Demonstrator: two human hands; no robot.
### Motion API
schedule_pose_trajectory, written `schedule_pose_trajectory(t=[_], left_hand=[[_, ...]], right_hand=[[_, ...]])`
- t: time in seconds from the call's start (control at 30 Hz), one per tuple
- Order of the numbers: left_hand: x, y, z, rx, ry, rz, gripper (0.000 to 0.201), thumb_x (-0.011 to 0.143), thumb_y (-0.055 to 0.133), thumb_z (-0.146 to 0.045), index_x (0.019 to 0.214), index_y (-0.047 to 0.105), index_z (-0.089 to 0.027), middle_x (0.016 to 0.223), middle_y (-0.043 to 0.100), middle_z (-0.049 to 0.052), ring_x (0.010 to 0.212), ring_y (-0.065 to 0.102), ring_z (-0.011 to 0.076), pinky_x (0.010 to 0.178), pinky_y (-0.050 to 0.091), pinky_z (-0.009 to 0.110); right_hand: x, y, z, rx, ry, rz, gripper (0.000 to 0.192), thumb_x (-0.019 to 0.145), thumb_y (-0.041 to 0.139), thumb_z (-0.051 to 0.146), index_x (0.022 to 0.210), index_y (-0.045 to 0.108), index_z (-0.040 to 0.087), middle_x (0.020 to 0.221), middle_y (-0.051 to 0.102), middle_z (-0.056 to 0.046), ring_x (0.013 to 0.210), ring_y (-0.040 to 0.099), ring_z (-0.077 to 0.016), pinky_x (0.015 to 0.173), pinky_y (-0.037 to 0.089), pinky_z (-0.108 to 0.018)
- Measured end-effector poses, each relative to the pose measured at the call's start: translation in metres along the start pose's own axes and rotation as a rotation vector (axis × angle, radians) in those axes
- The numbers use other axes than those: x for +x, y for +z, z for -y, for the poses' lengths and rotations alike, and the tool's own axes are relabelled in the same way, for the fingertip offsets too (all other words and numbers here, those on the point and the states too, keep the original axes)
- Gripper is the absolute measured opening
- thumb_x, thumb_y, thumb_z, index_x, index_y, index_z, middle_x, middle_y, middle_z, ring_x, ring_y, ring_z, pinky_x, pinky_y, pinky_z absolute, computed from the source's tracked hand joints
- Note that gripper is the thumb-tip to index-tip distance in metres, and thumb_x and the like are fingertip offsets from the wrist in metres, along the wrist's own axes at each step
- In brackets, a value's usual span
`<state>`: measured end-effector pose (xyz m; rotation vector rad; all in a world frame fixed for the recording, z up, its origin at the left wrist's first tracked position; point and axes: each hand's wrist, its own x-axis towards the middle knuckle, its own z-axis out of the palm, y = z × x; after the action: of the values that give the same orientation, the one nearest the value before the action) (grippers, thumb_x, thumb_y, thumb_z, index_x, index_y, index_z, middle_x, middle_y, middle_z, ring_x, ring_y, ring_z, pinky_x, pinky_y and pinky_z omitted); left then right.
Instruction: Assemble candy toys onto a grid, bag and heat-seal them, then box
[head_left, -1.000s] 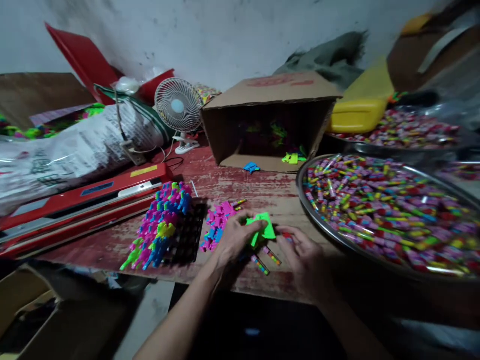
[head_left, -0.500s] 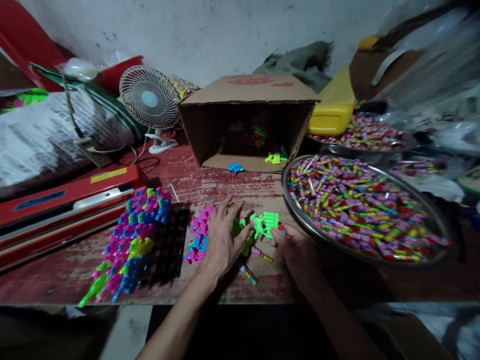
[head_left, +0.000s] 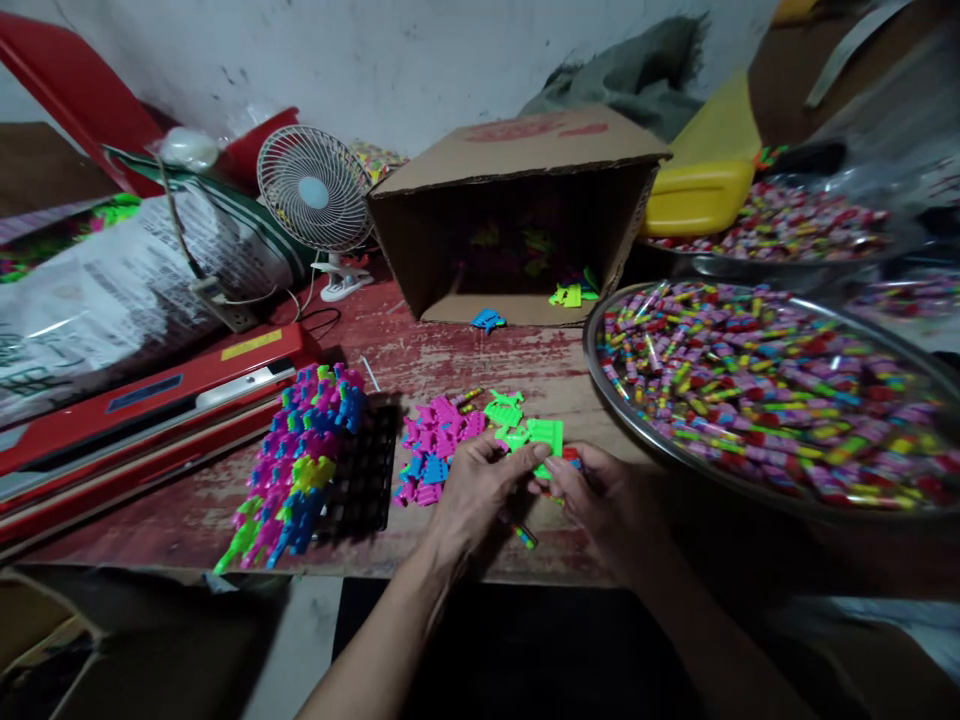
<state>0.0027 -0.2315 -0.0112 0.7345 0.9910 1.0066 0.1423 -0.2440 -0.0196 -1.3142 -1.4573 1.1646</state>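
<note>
Both my hands meet over the table at the front middle. My left hand [head_left: 480, 490] is closed, thumb and fingers pinching a bright green plastic toy piece [head_left: 546, 434] from the left. Closed on its right side, my right hand [head_left: 604, 495] grips the same piece along with a small candy tube, whose red and blue end [head_left: 572, 457] shows between the fingers. Another green toy piece [head_left: 505, 408] lies just beyond the left fingers. Beside my left hand is a loose pile of pink and blue toy pieces [head_left: 442, 428]. One multicoloured candy tube [head_left: 525, 538] lies under my hands.
A metal bowl [head_left: 592, 350] full of candy tubes stands at right. Rows of coloured toys [head_left: 300, 450] rest on a black tray [head_left: 375, 480] at left, beside a red sealing machine [head_left: 165, 400]. Behind are an open cardboard box [head_left: 517, 150] and a fan [head_left: 315, 190].
My left hand has come off the loose pieces and moved right, closing on the green toy piece beside my right hand. The pink pile is now uncovered. The view has shifted slightly.
</note>
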Motion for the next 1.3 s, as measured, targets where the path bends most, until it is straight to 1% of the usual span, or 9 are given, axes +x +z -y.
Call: schedule_pose_trajectory(t=[0.23,0.37,0.53,0.67,0.8,0.93,1.07,1.17,1.3], left_hand=[[-0.005,-0.006,0.001,-0.193,-0.074,0.001,0.026,0.068,0.08,-0.028,0.076,0.067,-0.008,0.063,0.067,0.005,0.052,0.064,0.0111,0.053,0.053,0.017],[-0.005,-0.009,0.001,-0.221,-0.072,-0.007,0.022,0.067,0.08,-0.024,0.076,0.067,-0.008,0.067,0.068,0.005,0.054,0.064,0.0103,0.057,0.054,0.017],[-0.006,-0.011,0.006,0.152,0.16,-0.047,0.02,0.078,0.071,-0.034,0.085,0.07,-0.016,0.072,0.066,0.004,0.064,0.062,0.0135,0.065,0.052,0.025],[-0.009,-0.008,0.008,0.639,0.605,0.034,0.019,0.083,0.06,-0.019,0.096,0.074,-0.025,0.102,0.061,0.007,0.1,0.059,0.0202,0.09,0.047,0.033],[-0.013,-0.006,0.011,0.77,0.694,0.031,0.036,0.083,0.056,-0.013,0.114,0.067,-0.027,0.119,0.058,0.007,0.116,0.053,0.0214,0.103,0.04,0.035],[-0.021,-0.006,0.006,0.417,0.408,-0.1,0.067,0.077,0.062,-0.018,0.14,0.043,-0.029,0.123,0.061,0.007,0.106,0.061,0.0211,0.093,0.049,0.034],[-0.021,-0.004,0.001,-0.015,-0.024,0.035,0.036,0.073,0.072,-0.035,0.101,0.066,-0.014,0.074,0.068,0.006,0.055,0.063,0.0149,0.052,0.052,0.024],[-0.016,-0.005,0.003,-0.039,-0.044,0.024,0.03,0.074,0.074,-0.04,0.071,0.065,-0.011,0.051,0.061,0.003,0.042,0.055,0.0107,0.046,0.049,0.022],[-0.012,-0.009,0.007,-0.063,-0.061,0.057,0.026,0.077,0.073,-0.034,0.069,0.066,-0.01,0.052,0.062,0.003,0.041,0.055,0.0088,0.045,0.047,0.019]], right_hand=[[-0.011,-0.016,-0.002,-0.295,-0.317,0.033,0.027,0.094,0.042,0.034,0.106,0.062,0.021,0.106,0.066,-0.008,0.103,0.06,-0.0206,0.09,0.047,-0.033],[-0.008,-0.016,-0.007,-0.224,-0.315,0.038,0.023,0.094,0.045,0.034,0.099,0.064,0.021,0.095,0.066,-0.005,0.088,0.062,-0.0171,0.079,0.049,-0.028],[-0.004,-0.019,-0.002,0.022,0.014,-0.07,0.029,0.086,0.056,0.048,0.092,0.06,0.02,0.065,0.055,0.003,0.052,0.047,-0.0098,0.047,0.038,-0.021],[-0.005,-0.021,-0.001,0.402,0.435,0.127,0.047,0.074,0.064,0.064,0.07,0.047,0.02,0.051,0.034,0.009,0.038,0.02,-0.0034,0.034,0.015,-0.018],[-0.009,-0.024,-0.007,0.459,0.429,0.149,0.045,0.07,0.071,0.056,0.069,0.045,0.019,0.054,0.03,0.01,0.041,0.018,-0.0022,0.036,0.016,-0.017],[-0.011,-0.025,-0.012,0.246,0.173,0.045,0.035,0.08,0.063,0.046,0.066,0.046,0.019,0.054,0.03,0.008,0.044,0.026,-0.0047,0.04,0.023,-0.019],[-0.013,-0.014,-0.006,0.071,0.014,0.126,0.03,0.087,0.056,0.038,0.064,0.049,0.019,0.054,0.045,0.005,0.049,0.042,-0.0076,0.048,0.036,-0.02],[-0.014,-0.009,-0.001,-0.077,-0.089,0.162,0.025,0.092,0.049,0.032,0.072,0.056,0.02,0.066,0.063,0.002,0.062,0.058,-0.0118,0.063,0.047,-0.022],[-0.012,-0.02,-0.008,-0.251,-0.281,0.08,0.025,0.093,0.044,0.029,0.106,0.063,0.02,0.103,0.07,-0.007,0.097,0.064,-0.0192,0.089,0.048,-0.031]])
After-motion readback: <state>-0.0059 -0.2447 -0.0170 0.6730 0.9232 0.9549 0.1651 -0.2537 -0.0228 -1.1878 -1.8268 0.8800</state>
